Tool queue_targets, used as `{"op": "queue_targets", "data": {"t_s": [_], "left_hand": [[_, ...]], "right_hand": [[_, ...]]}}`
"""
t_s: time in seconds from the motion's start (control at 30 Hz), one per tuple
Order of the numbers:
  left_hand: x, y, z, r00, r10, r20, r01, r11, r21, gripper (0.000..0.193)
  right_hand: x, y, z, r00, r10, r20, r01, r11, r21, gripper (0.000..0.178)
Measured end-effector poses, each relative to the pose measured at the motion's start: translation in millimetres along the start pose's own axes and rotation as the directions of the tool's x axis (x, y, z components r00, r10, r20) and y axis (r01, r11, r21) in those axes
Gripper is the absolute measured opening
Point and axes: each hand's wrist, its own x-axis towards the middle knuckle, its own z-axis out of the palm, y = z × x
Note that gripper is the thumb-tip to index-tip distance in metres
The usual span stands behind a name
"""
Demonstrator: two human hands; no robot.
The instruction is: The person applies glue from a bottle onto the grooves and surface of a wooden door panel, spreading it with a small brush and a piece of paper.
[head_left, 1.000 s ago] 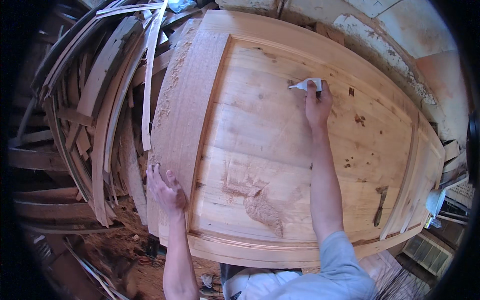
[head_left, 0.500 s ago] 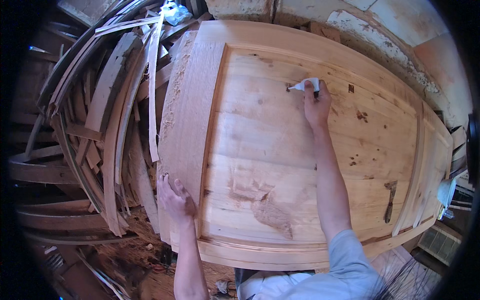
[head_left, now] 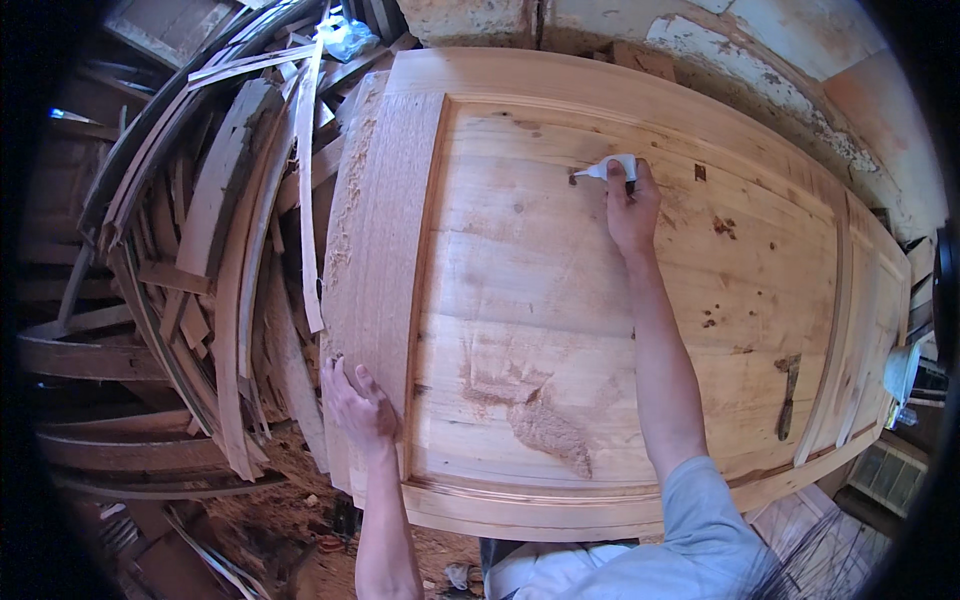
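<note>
A large pale wooden panel door (head_left: pixel 530 270) lies flat in front of me. My right hand (head_left: pixel 632 215) reaches over its far half, closed around a small white squeeze bottle (head_left: pixel 620 163). The bottle's tapered nozzle points left, its tip at a dark knot hole (head_left: pixel 573 180) in the board; whether it touches is too small to tell. My left hand (head_left: pixel 362 408) rests on the door's left frame rail with its fingers spread toward the outer edge, holding nothing. Sawdust (head_left: pixel 548 435) lies heaped on the near left of the panel.
On the panel's right side lies a putty knife (head_left: pixel 786 410), near several dark knots (head_left: pixel 724 228). Scrap wood strips (head_left: pixel 230 190) pile up left of the door, with a pale blue plastic bag (head_left: pixel 347 38) on top. A rough wall (head_left: pixel 720 60) runs along the far side.
The view has shifted slightly. My right hand keeps the bottle tip at the same knot hole, and my left hand stays on the frame rail.
</note>
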Motion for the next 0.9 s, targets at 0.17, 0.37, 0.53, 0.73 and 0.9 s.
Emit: {"op": "queue_targets", "data": {"t_s": [0.17,0.37,0.53,0.73,0.9], "left_hand": [[-0.7,-0.5,1.3,1.0,-0.011,-0.008,0.011,1.0,0.015,0.06],[-0.5,-1.8,1.3,1.0,-0.001,-0.003,0.001,1.0,0.009,0.06],[-1.3,0.4,1.6,1.0,0.006,-0.024,-0.006,1.0,0.018,0.06],[-1.3,-2.0,4.0,0.999,0.006,-0.032,-0.005,1.0,0.012,0.059],[-1.2,-8.4,7.4,0.999,0.014,-0.036,-0.014,1.0,0.001,0.058]], "right_hand": [[0.0,0.1,0.8,1.0,-0.012,-0.001,0.012,1.0,-0.008,0.018],[-0.2,-0.3,0.7,1.0,0.006,-0.011,-0.007,0.999,-0.034,0.02],[-0.5,1.9,0.2,1.0,0.0,-0.013,-0.001,0.999,-0.042,0.022],[0.4,5.3,0.9,1.0,0.024,-0.004,-0.024,1.0,-0.009,0.023],[-0.1,4.9,2.6,1.0,0.015,-0.011,-0.015,1.0,-0.01,0.022]]}}
